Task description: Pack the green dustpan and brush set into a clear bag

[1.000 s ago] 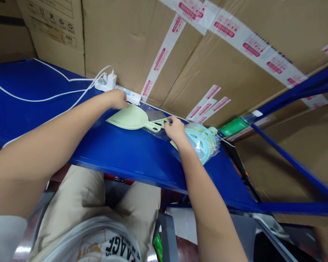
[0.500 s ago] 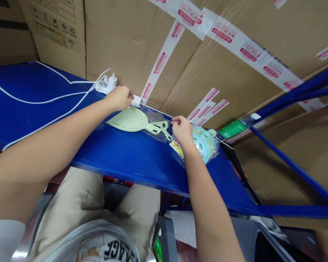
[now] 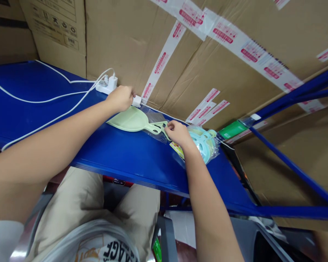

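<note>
A pale green plastic dustpan (image 3: 129, 120) lies on the blue shelf board (image 3: 120, 153), its handle inside a clear plastic bag (image 3: 155, 117). My left hand (image 3: 121, 98) is closed at the dustpan's far edge, beside the white power strip (image 3: 117, 89); what it grips is hidden. My right hand (image 3: 177, 133) pinches at the green handle end and the clear bag. Just right of it lies a bagged stack of light blue and green round plastic pieces (image 3: 205, 143) with a printed label (image 3: 177, 148).
Large taped cardboard boxes (image 3: 207, 54) stand along the back of the shelf. White cables (image 3: 43, 98) run left from the power strip. A blue rack frame (image 3: 289, 160) crosses at the right. My knees in beige shorts are below the shelf edge.
My right hand drew back from the handle toward the bagged stack, then returned to the handle end. My left hand shifted slightly up toward the power strip.
</note>
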Available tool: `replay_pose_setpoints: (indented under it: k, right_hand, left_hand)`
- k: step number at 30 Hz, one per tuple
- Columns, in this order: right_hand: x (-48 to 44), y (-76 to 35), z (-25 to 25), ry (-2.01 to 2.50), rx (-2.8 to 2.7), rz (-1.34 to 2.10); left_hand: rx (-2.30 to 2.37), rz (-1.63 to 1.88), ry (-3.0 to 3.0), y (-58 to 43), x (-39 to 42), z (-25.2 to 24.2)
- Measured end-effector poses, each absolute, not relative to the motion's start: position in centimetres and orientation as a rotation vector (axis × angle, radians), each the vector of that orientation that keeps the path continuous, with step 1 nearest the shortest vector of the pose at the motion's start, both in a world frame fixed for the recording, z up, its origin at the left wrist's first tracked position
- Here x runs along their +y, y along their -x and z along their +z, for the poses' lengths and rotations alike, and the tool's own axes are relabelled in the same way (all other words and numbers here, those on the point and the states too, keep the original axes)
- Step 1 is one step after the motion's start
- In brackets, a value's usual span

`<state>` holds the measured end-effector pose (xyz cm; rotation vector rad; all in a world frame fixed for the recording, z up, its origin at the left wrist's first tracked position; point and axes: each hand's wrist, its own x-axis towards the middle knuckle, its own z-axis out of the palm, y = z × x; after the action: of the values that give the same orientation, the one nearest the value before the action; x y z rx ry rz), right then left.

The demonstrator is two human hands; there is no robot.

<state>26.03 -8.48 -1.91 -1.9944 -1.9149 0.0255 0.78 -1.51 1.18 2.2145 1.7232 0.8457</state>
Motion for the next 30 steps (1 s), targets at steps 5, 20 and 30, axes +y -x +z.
replay_pose_setpoints:
  k: [5,20,30]
  right_hand:
    - [-8.4,-26.4,-2.6,1.974,-2.034,-0.050]
    - [-7.5,-26.4,-3.5,1.679,-2.292,0.009]
    - [-7.2,-26.8,-4.9,1.595,-2.101,-0.120]
  left_hand:
    - [1.765,0.768,-2.219,-0.9,-1.8,1.4]
    - [1.839,0.776,-2.219,-1.0,-2.6,2.2]
    - [1.811,0.855,-2.175,-0.6,-2.2,2.1]
